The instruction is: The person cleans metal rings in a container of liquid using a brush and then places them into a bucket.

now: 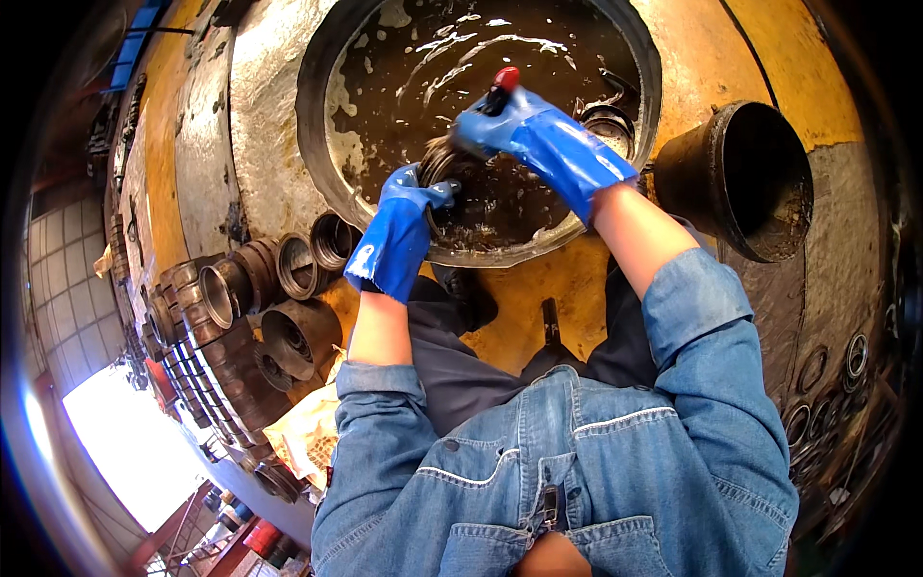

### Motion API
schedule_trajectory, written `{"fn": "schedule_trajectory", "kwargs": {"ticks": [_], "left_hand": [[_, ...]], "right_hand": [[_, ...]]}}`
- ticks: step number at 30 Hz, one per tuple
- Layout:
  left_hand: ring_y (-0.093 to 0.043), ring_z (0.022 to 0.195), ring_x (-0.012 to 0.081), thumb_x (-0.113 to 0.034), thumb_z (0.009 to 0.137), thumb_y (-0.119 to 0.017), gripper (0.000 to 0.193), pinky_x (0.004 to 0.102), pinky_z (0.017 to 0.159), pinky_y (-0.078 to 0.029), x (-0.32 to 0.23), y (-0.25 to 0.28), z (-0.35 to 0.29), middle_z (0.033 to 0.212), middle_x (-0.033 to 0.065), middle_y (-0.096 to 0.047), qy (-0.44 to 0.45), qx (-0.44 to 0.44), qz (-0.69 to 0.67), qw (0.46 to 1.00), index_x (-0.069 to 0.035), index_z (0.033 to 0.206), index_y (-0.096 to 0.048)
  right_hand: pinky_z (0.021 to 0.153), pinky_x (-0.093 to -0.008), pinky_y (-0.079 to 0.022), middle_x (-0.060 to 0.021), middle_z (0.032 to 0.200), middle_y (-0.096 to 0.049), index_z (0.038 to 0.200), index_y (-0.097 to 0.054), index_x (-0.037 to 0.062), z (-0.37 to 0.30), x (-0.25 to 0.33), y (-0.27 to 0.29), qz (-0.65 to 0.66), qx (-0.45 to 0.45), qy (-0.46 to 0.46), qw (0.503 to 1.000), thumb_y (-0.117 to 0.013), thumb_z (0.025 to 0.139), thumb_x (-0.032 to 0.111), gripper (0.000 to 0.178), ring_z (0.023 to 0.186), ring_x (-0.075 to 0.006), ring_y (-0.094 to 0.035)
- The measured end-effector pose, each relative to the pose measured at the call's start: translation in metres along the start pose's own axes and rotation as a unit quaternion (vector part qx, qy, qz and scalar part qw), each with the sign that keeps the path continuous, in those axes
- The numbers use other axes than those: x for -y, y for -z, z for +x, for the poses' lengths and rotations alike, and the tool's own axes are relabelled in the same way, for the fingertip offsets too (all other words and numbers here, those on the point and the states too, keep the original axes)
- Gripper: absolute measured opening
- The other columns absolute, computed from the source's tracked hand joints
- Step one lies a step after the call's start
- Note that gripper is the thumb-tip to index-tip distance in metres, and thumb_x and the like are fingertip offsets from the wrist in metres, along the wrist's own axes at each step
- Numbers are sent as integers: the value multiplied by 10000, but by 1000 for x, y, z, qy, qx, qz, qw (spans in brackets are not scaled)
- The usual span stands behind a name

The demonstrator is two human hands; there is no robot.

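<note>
While clasping a metal part [440,163] over the tub [313,115] with the left grip [413,188], grasps a red-tipped tool [503,87] in the right grip [502,121]: apparently mid-scrub, unfinished; cannot tell washed from unwashed among rings [258,269] nearby.

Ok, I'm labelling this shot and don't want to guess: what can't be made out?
All in the head view:
Handle, its working end: hidden by the right hand and motion blur.
Brownish piece by the left hand: blurred, its exact shape lost.
Anything under the liquid: the dark, murky surface hides it.
Tub, far rim: cut off by the top edge.
Bucket, bottom: lost in shadow.
</note>
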State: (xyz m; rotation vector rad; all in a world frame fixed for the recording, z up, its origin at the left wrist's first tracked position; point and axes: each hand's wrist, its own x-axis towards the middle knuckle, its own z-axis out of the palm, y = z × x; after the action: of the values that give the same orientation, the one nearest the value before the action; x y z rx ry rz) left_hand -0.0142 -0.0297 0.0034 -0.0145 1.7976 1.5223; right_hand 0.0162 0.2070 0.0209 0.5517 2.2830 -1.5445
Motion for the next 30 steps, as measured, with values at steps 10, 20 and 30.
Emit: {"fn": "schedule_trajectory", "kwargs": {"ticks": [10, 20, 30], "left_hand": [[-643, 839, 139, 38, 840, -714, 286, 291, 776, -521, 4, 0, 9, 930, 44, -715, -40, 44, -42, 997, 13, 1125, -714], [-645, 756, 123, -152, 914, -766, 267, 250, 681, -505, -21, -27, -3, 898, 43, -718, 46, 21, 35, 998, -6, 1132, -716], [-715, 842, 212, -151, 977, -714, 268, 296, 774, -560, -17, -49, -1, 914, 110, -735, -50, 14, -118, 992, 46, 1157, -693]], "right_hand": [[817, -333, -534, -101, 960, -764, 1075, -784, 85, -13, 10, -12, 71, 37, 82, 993, -695, 873, 511, 480, 887, -187, -697], [892, -405, -545, -208, 1020, -750, 1048, -758, 30, -4, -21, 7, -19, -100, -91, 991, -671, 832, 479, 506, 964, -341, -715], [794, -415, -546, -166, 831, -719, 960, -726, 16, -43, -8, 42, 128, -258, 41, 957, -731, 843, 418, 418, 771, -267, -687]]}}
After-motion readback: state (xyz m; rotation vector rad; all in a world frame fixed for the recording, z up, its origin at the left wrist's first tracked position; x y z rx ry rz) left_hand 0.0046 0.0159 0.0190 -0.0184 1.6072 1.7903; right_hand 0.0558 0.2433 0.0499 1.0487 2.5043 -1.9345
